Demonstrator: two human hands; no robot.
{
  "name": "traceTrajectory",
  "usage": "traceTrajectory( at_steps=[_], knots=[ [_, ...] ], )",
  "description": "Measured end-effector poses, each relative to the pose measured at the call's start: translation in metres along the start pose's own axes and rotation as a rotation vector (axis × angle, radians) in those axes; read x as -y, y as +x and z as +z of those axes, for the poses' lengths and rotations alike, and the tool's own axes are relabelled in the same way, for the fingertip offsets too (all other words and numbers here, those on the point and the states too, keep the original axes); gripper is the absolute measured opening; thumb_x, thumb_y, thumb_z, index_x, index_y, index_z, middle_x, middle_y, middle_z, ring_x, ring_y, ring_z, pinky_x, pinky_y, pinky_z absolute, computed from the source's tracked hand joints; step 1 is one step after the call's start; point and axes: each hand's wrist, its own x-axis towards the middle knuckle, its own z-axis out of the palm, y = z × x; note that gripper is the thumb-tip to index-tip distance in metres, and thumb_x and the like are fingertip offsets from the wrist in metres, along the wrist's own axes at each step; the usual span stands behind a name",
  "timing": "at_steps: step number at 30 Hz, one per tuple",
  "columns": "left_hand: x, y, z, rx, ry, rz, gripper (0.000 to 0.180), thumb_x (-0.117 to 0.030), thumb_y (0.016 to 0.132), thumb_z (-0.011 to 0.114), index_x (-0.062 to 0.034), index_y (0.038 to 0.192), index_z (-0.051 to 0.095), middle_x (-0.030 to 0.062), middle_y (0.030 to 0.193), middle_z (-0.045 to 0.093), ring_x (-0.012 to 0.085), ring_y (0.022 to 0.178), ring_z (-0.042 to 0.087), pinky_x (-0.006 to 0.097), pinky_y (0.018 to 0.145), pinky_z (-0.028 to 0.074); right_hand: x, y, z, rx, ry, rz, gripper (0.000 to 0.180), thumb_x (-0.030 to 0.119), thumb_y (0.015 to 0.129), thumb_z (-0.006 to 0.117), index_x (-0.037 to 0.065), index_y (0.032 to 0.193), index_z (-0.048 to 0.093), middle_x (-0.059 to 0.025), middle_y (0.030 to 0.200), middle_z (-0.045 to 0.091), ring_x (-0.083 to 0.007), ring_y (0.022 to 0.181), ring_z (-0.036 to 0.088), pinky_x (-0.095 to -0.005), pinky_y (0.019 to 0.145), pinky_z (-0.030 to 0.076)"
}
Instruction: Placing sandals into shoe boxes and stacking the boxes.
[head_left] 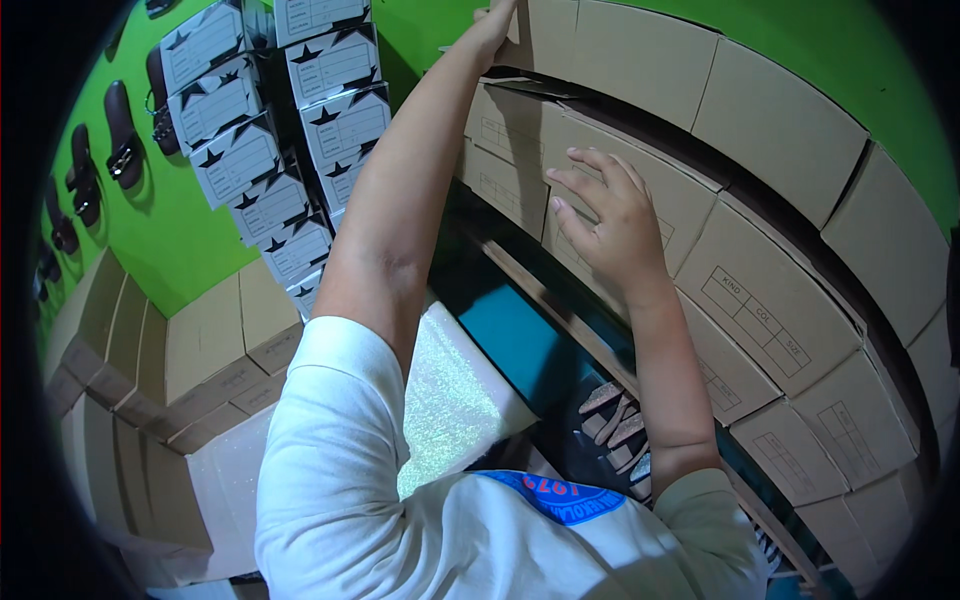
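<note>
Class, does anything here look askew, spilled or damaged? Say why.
The left stack of white boxes looks askew: edges are staggered rather than flush, though the fisheye view may exaggerate its lean. Nothing looks spilled, and the brown cartons near the right hand show no obvious damage.

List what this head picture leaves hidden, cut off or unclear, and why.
Bare left hand: head view, partly cut off by the top edge, any hold unclear.
Bare right hand: head view, one angle hides whether it touches the brown cardboard boxes behind.
Boxes' contents: head view, hidden by cardboard walls.
Strappy grey-brown shoes: head view, partly behind the right arm.
Dark brown sandals: head view, farthest lost in the dark rim.
</note>
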Motion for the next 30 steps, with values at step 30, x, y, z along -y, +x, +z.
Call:
traceTrajectory(
  at_steps=[30],
  knots=[
    [-0.142,-0.505,-0.352,-0.062,1.046,-1.160,0.078,-0.059,0.087,0.033,0.0025,0.134,0.025,0.0266,0.136,0.028,0.0356,0.130,0.024,0.040,0.106,0.021,0.294,-0.016,0.260,0.553,0.652,-0.361,0.025,0.022,0.075,0.061,0.013,0.098,0.064,-0.0080,0.101,0.058,-0.0255,0.098,0.054,-0.0389,0.088,0.041]
  ],
)
